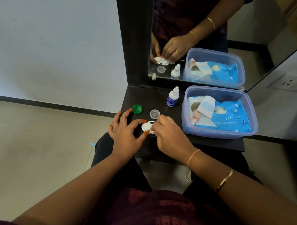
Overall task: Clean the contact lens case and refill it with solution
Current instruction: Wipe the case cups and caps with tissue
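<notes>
A white contact lens case [146, 126] lies on the dark shelf [160, 97]. My left hand [126, 131] pinches its left side between thumb and forefinger. My right hand [170, 135] holds a small white wipe [152, 131] pressed onto the case's right side. Behind the case lie a green cap [137, 109] and a clear cap [155, 114], both off the case. Further back, a small solution bottle [172, 97] with a blue label stands upright.
A clear plastic tub [247, 123] holding a blue pack of wet wipes [228, 115] fills the shelf's right side. A mirror [209, 37] rises behind the shelf and reflects everything. The floor lies to the left, and a wall socket [289, 82] is at far right.
</notes>
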